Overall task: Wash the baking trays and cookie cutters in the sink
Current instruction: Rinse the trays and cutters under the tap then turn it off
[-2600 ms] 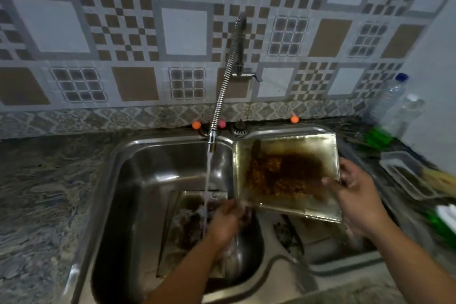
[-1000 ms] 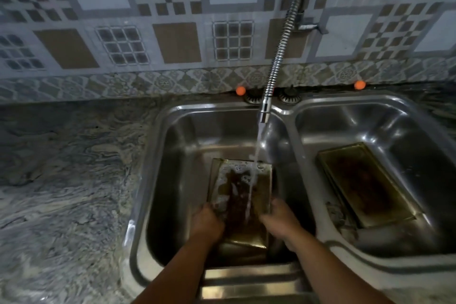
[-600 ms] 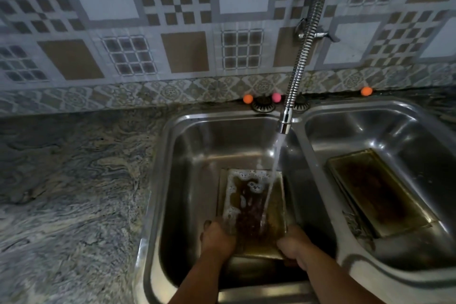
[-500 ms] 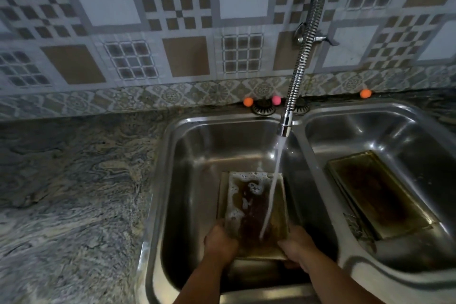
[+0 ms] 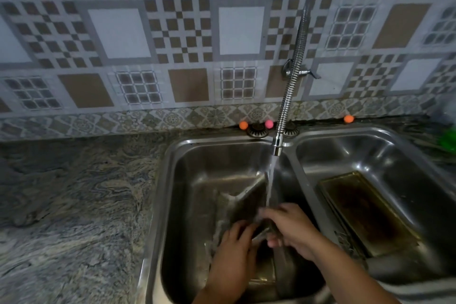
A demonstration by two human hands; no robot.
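Note:
A dirty baking tray point(image 5: 248, 201) stands tipped up on its long edge in the left basin point(image 5: 187, 180), its far corner under the water stream point(image 5: 270, 180). My left hand point(image 5: 234, 252) holds its near end from the left. My right hand point(image 5: 290, 227) curls over the same end from the right. Both hands are blurred by motion, and they hide the tray's near edge. A second baking tray point(image 5: 365, 212) with a dark burnt bottom lies flat in the right basin point(image 5: 404, 170). No cookie cutters are in view.
The spring-neck faucet point(image 5: 276, 148) hangs over the divider between the basins, and water runs from it. Two orange balls point(image 5: 243, 125) and a pink ball point(image 5: 269, 123) sit on the back ledge. Granite counter point(image 5: 74, 205) spreads to the left. Something green point(image 5: 447, 138) is at the right edge.
The tray in the left basin lay flat and face up under the water; now both hands have tipped it onto its edge. The other tray went into the right basin earlier.

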